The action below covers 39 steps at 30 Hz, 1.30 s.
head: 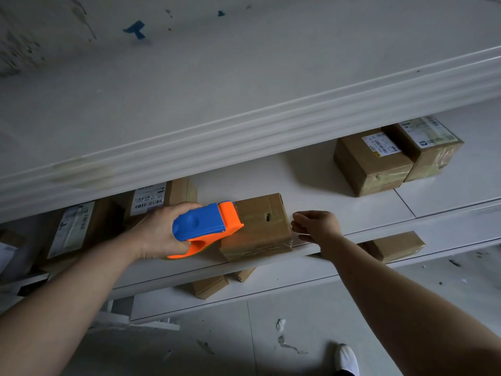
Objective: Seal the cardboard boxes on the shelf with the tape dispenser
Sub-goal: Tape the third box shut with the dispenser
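A small cardboard box (pixel 257 226) stands near the front edge of the middle shelf (pixel 352 213), with clear tape glinting on its top and front. My left hand (pixel 157 232) grips a blue and orange tape dispenser (pixel 206 226), whose orange front end lies on the box's top left edge. My right hand (pixel 317 225) is at the box's right side, fingers loosely curled, fingertips at the box's right edge. Nothing shows between those fingers.
Two labelled boxes (pixel 376 164) (pixel 431 147) stand at the right of the same shelf, and more labelled boxes (pixel 154 198) (pixel 73 229) sit behind my left hand. An upper shelf (pixel 244 90) overhangs. Lower shelves hold several small boxes (pixel 395 245). My white shoe (pixel 347 359) is on the littered floor.
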Tool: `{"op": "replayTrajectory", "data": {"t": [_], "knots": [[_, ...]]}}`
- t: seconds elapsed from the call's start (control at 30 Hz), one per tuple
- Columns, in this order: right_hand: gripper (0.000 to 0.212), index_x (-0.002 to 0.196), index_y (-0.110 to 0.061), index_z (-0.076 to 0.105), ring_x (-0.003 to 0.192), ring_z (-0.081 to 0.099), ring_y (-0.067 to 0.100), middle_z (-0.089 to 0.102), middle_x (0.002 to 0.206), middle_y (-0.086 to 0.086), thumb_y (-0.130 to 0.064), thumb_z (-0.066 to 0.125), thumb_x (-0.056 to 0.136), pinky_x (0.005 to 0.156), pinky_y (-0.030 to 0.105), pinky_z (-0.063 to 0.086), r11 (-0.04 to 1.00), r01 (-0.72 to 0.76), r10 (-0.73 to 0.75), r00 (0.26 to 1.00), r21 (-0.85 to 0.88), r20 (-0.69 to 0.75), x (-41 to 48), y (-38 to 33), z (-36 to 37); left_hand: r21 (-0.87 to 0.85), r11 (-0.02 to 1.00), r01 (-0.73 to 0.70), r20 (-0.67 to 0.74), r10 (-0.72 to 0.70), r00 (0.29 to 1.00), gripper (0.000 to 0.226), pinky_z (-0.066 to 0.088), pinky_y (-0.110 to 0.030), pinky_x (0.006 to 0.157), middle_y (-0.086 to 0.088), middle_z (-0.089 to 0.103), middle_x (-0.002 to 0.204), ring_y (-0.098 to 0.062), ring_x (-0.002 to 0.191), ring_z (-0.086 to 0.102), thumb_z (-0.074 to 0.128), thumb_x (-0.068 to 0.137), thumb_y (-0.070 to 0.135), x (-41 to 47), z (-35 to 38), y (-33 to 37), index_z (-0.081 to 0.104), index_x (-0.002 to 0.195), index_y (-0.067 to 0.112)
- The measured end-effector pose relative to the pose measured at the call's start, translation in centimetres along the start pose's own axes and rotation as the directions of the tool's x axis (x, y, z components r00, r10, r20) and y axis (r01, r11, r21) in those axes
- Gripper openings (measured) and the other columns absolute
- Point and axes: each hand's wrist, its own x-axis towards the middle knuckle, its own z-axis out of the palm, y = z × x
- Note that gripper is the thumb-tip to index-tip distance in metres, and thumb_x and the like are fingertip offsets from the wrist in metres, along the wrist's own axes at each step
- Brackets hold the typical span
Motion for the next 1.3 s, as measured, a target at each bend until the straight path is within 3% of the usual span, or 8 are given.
{"op": "replayTrajectory", "data": {"t": [0.17,0.37,0.53,0.67,0.73,0.8,0.97,1.3], "knots": [[0.008,0.082,-0.021,0.076,0.074,0.071,0.016,0.074,0.075,0.002,-0.02,0.068,0.085,0.076,0.041,0.06,0.976,0.143,-0.163,0.98,-0.166,-0.112,0.3,1.1,2.0,-0.005,1.0,0.0,0.009,0.0,1.0,0.073,0.044,-0.014,0.073,0.021,0.062,0.101,0.006,0.088,0.059,0.07,0.054,0.029,0.2,0.2,-0.5,0.046,0.12,0.048],[0.081,0.149,-0.028,0.027,0.112,0.056,0.022,0.053,0.127,0.001,-0.038,0.068,0.08,0.092,0.043,0.051,0.836,0.147,-0.233,0.967,-0.528,-0.1,-0.2,2.7,1.5,-0.042,0.999,-0.006,0.016,0.007,1.0,0.074,0.042,-0.01,0.069,0.022,0.059,0.099,0.013,0.086,0.055,0.071,0.057,0.026,0.1,0.4,-0.7,0.044,0.124,0.043],[0.046,0.143,-0.015,0.044,0.12,0.056,0.015,0.055,0.137,0.001,-0.014,0.047,0.097,0.105,0.033,0.044,0.828,0.39,-0.446,0.894,-0.403,-0.049,-0.7,2.9,2.3,-0.052,0.998,-0.021,0.01,0.022,1.0,0.072,0.043,-0.006,0.064,0.019,0.06,0.098,0.012,0.085,0.055,0.076,0.065,0.015,0.1,0.5,-1.1,0.043,0.123,0.044],[0.07,0.082,-0.004,0.065,0.08,0.057,0.022,0.064,0.081,0.011,-0.064,0.028,0.088,0.077,0.035,0.044,0.851,0.353,-0.333,0.935,-0.387,0.122,-2.1,2.4,2.7,-0.05,0.998,-0.031,0.005,0.031,1.0,0.074,0.043,-0.006,0.065,0.017,0.062,0.099,0.007,0.087,0.056,0.077,0.068,0.009,0.3,0.6,-1.4,0.043,0.123,0.045],[0.08,0.097,-0.005,0.066,0.094,0.059,0.024,0.068,0.098,0.013,-0.072,0.024,0.083,0.082,0.032,0.043,0.83,0.352,-0.359,0.931,-0.432,0.069,-2.6,2.1,2.7,-0.05,0.998,-0.035,0.001,0.036,0.999,0.074,0.043,-0.004,0.064,0.018,0.061,0.098,0.01,0.086,0.056,0.077,0.068,0.008,0.3,0.7,-1.6,0.043,0.124,0.043],[0.076,0.146,-0.015,0.038,0.137,0.037,0.017,0.041,0.149,0.002,-0.065,0.04,0.088,0.11,0.03,0.028,0.697,0.477,-0.497,0.86,-0.536,0.12,-2.9,0.8,2.9,-0.057,0.998,-0.035,0.001,0.035,0.999,0.074,0.041,-0.005,0.064,0.018,0.061,0.099,0.011,0.085,0.056,0.077,0.068,0.009,0.2,0.8,-1.8,0.043,0.125,0.043],[0.142,0.149,-0.017,-0.02,0.146,-0.02,0.02,-0.014,0.161,0.0,-0.067,0.076,0.058,0.119,0.049,-0.007,-0.074,0.604,-0.315,0.741,-0.794,0.593,-1.1,-4.1,5.3,-0.075,0.997,-0.035,0.017,0.037,0.999,0.074,0.042,-0.007,0.069,0.014,0.062,0.104,0.003,0.091,0.057,0.069,0.057,0.025,0.1,0.9,-2.0,0.046,0.125,0.045],[0.14,0.15,-0.024,-0.019,0.146,0.009,0.015,0.019,0.158,-0.006,-0.046,0.085,0.058,0.119,0.05,0.002,-0.057,0.623,-0.134,0.769,-0.78,0.624,-0.2,-5.5,-0.2,-0.032,0.989,-0.142,0.02,0.142,0.99,0.076,0.047,-0.019,0.076,0.016,0.062,0.104,-0.005,0.089,0.06,0.065,0.056,0.044,0.5,2.7,2.4,0.046,0.13,0.043]]}}
